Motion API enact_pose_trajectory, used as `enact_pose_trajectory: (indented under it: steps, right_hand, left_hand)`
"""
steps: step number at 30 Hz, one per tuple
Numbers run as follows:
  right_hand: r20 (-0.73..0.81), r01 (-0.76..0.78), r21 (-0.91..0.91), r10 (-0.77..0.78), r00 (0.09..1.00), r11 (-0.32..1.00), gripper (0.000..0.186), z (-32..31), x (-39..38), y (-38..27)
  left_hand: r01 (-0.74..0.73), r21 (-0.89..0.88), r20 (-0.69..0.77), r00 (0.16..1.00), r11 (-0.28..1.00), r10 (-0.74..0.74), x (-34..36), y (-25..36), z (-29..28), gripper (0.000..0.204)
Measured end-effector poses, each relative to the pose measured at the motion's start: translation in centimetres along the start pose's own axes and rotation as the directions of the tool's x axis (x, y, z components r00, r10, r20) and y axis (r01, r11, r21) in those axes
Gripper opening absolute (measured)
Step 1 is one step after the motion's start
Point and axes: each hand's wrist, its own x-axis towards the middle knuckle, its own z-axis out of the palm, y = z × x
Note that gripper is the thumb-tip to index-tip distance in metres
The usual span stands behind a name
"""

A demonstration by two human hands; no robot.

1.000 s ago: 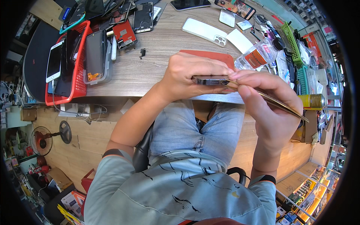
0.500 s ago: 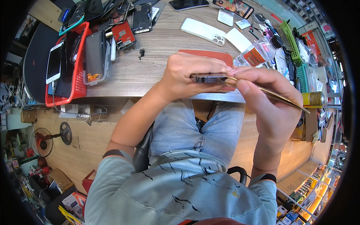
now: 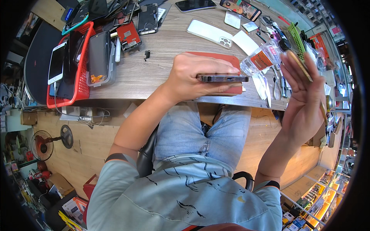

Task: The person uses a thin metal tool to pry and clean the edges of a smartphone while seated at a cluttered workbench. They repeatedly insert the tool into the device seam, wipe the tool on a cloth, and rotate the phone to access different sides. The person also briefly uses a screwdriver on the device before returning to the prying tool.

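Note:
My left hand (image 3: pixel 184 75) is closed round a dark smartphone (image 3: pixel 223 78). The phone's bottom edge, with its charging port, faces me. Beneath the hand and phone lies a reddish-brown pad (image 3: pixel 221 57) by the table's near edge. To the right, my right hand (image 3: pixel 302 96) is raised with its palm turned inward and fingers stretched upward. Slim gold-coloured tweezers (image 3: pixel 300 66) are tucked among those fingers, partly hidden by them. A gap separates this hand from the phone.
A clear bottle (image 3: pixel 263 58) lies beside the pad, near a white phone case (image 3: pixel 210 32). On the left stand a red basket (image 3: pixel 79 90) of phones and a clear plastic box (image 3: pixel 110 75). Green baskets (image 3: pixel 296 40) and tools crowd the right. A fan (image 3: pixel 44 145) stands lower left.
My right hand has pulled away from the phone's port, moving right and upward, with the tweezers swung more upright. The left hand and phone have stayed in place.

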Motion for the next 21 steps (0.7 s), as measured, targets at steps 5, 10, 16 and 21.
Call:
enact_pose_trajectory:
  steps: [5, 10, 16, 21]
  right_hand:
    - [-0.266, -0.074, -0.187, 0.022, 0.964, 0.980, 0.063, -4.2, 1.2, 2.7]
    - [-0.314, -0.074, -0.217, 0.002, 0.949, 0.973, 0.041, -4.2, 0.0, 8.2]
    - [-0.154, -0.132, -0.275, 0.092, 0.984, 0.952, 0.078, -2.5, -0.4, 10.5]
    - [-0.156, -0.136, -0.228, 0.101, 0.983, 0.964, 0.076, -2.7, 0.8, 11.2]
  left_hand:
    - [0.010, 0.005, -0.002, 1.000, 1.000, -0.010, -0.2, -0.2, 0.2, 0.030]
    - [0.009, -0.008, -0.017, 1.000, 1.000, -0.009, -0.2, -0.3, 0.2, 0.029]
    - [0.016, -0.005, -0.002, 1.000, 1.000, -0.016, 0.0, -0.1, -0.1, 0.029]
    - [0.031, -0.014, -0.004, 1.000, 0.999, -0.031, -0.1, -0.1, -0.1, 0.027]
